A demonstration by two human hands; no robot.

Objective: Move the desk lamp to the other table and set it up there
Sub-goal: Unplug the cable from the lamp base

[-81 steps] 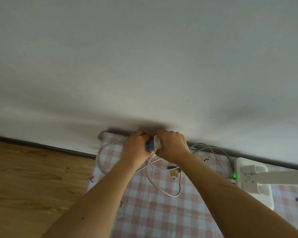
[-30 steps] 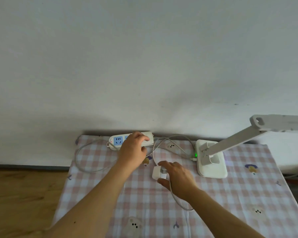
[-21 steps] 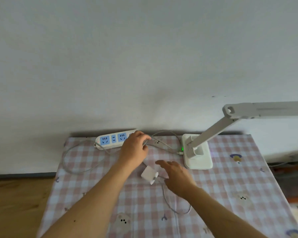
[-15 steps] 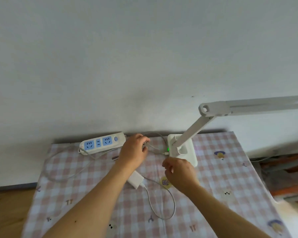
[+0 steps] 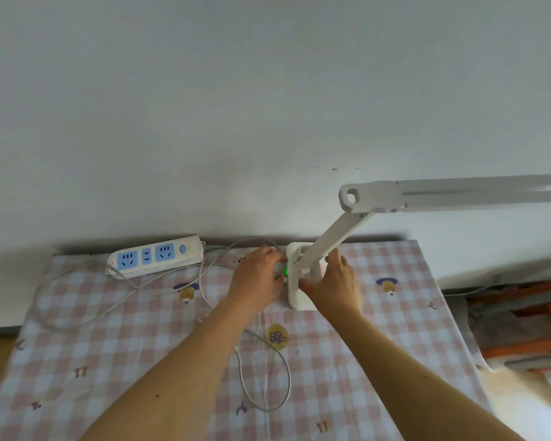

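The desk lamp (image 5: 303, 281) is being steadied at centre frame on the checked surface (image 5: 109, 345); its base is being gripped by the right hand (image 5: 334, 284), seemingly so the cable plug (image 5: 282, 271), being pinched by the left hand (image 5: 258, 278), can be worked free.

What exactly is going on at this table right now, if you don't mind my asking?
A person is working on a white desk lamp on a checked tablecloth. The right hand steadies the lamp's base, while the left hand is at the cable connection on the base's side, beside a green indicator light. The power strip lies by the wall with nothing plugged into its visible sockets.
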